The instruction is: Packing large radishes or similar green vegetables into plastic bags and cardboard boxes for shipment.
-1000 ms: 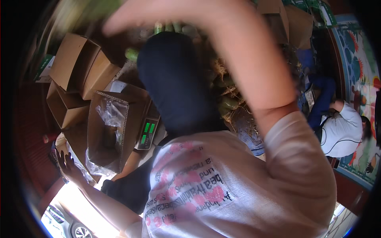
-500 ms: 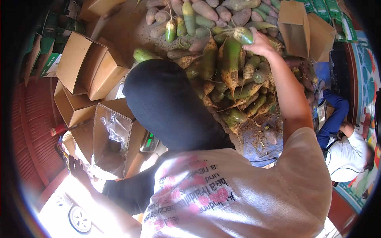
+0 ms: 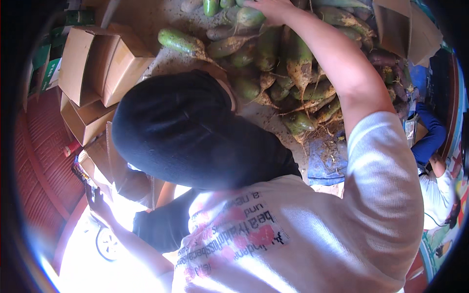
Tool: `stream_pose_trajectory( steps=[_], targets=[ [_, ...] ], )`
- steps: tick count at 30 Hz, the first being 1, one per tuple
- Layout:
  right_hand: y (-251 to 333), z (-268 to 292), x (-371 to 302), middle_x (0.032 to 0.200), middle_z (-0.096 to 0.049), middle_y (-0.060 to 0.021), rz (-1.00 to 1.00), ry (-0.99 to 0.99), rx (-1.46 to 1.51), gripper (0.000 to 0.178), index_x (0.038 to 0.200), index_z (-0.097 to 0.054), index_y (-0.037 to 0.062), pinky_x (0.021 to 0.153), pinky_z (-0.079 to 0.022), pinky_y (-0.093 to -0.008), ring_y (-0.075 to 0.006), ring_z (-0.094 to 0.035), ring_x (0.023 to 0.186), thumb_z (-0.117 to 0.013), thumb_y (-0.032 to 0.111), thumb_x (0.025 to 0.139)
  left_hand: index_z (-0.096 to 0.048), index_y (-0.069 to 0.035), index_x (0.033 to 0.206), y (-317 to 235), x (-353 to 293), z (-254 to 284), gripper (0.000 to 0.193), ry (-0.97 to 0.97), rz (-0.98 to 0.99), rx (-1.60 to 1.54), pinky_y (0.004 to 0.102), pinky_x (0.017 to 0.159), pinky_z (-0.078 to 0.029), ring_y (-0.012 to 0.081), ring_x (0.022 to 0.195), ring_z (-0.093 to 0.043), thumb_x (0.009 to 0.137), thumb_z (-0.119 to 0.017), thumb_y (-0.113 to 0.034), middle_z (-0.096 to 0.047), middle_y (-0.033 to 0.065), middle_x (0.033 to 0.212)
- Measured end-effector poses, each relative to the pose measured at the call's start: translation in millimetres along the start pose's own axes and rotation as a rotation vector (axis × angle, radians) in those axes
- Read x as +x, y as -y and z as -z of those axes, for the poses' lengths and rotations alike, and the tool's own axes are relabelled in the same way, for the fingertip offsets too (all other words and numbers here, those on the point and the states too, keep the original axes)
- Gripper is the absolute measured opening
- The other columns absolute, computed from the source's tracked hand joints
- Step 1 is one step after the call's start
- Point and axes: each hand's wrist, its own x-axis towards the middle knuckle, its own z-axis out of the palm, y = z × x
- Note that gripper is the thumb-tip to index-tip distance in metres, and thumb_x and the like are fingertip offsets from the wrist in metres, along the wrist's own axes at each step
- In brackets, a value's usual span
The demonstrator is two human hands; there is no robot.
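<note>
Neither of my own hands shows in the head view. A co-worker in a pale printed T-shirt (image 3: 303,229) and black head covering (image 3: 185,132) fills the middle, bent forward with the back toward me. That person's right hand (image 3: 271,10) reaches to the far pile and rests on a green radish (image 3: 250,17); whether the fingers grip it is hard to tell. The other hand of this person (image 3: 101,207) is at the left with fingers apart, below a small shiny packet (image 3: 79,170). Long, soil-covered green radishes (image 3: 298,63) lie heaped beyond the co-worker.
Open cardboard boxes (image 3: 78,63) are stacked at the left beside a red slatted wall (image 3: 39,156). Another open box (image 3: 393,24) stands at the far right. A second person (image 3: 437,195) sits at the right edge. Blue sheeting (image 3: 327,163) lies near the heap.
The co-worker's head and reaching hand have shifted left, the hand with a radish under it. The heap now appears higher in view, and the second person further right.
</note>
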Motion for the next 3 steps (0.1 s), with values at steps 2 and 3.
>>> stream_pose_trajectory(
  steps=[2, 3],
  targets=[
    [0.2, -24.3, 37.9, 0.164, -0.011, -0.0056, 0.055, -0.118, -0.001, 0.078, 0.157, -0.015, 0.03, 0.118, -0.019, -0.0554, -0.0321, -0.015, 0.149, -0.057, 0.006, 0.097, -0.061, -0.011, 0.133, -8.0, -0.5, 1.8, 0.042, 0.007, 0.061, -0.025, 0.0369, 0.094, -0.05, 0.0288, 0.119, -0.059, 0.091, -0.063, -0.019, -0.057, 0.0154, 0.137],
    [-20.7, -63.3, 76.0, 0.164, -0.011, -0.0085, 0.015, -0.175, -0.024, 0.073, 0.158, -0.015, 0.0245, 0.118, -0.02, -0.0545, -0.0335, -0.018, 0.149, -0.058, 0.02, 0.099, -0.06, -0.014, 0.134, -22.9, 5.8, -14.7, 0.044, 0.02, 0.1, -0.08, 0.0387, 0.094, -0.05, 0.0296, 0.122, -0.058, 0.091, -0.065, -0.018, -0.055, 0.0172, 0.139]
  ],
)
